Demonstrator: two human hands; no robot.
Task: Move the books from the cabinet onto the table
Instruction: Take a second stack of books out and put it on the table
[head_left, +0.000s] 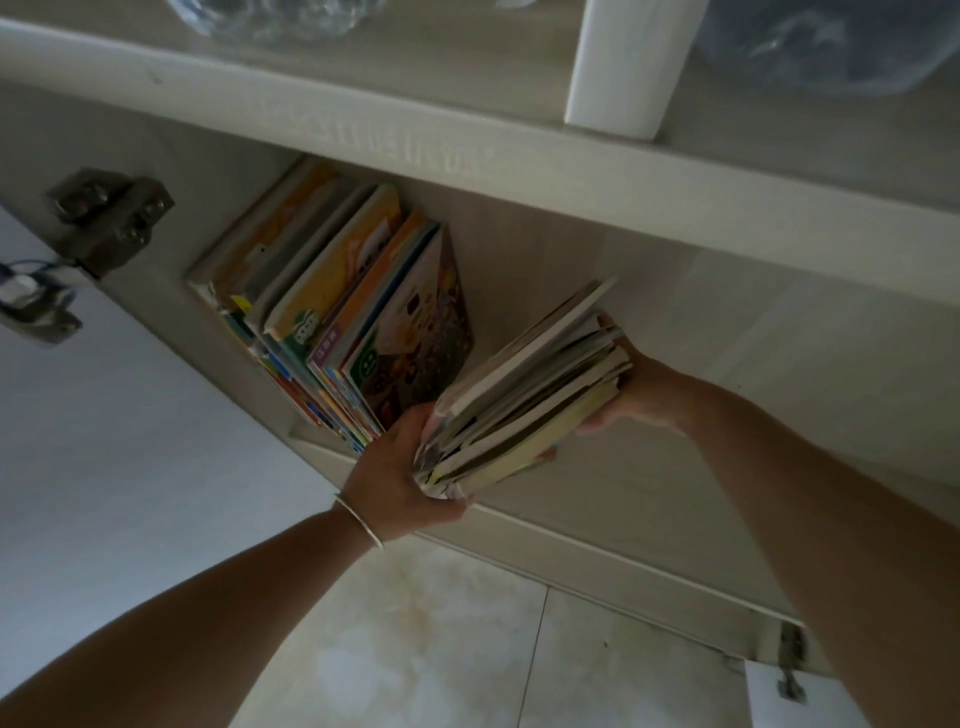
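Both hands grip one bundle of thin books (524, 395) at the open front of a pale cabinet (597, 244); the left hand (400, 467), with a thin metal bangle (358, 519) at the wrist, curls round the near lower end of the bundle, its fingertips hidden behind the pages; the right hand (631, 395) clasps the far end, thumb and fingers mostly covered by the books, so only the knuckles and wrist show; the bundle tilts, its page edges fanned towards the camera, and whether its lower corner touches the shelf floor cannot be told. Just beside it, to the left, a row of colourful picture books (343, 312) leans against the cabinet's inner side wall, spines outward; the lettering on the spines is too blurred to read, and the back ends of these books fade into shadow. A metal hinge (111, 218) sits on the side wall at upper left, with the white cabinet door (78, 415) below it cut off by the frame edge. On the shelf above, crumpled clear plastic (270, 18) and a bluish plastic bag (836, 47) lie either side of a white upright divider (628, 62), both cropped at the top. Marbled floor tiles (441, 649) fill the bottom; both forearms run out of frame.
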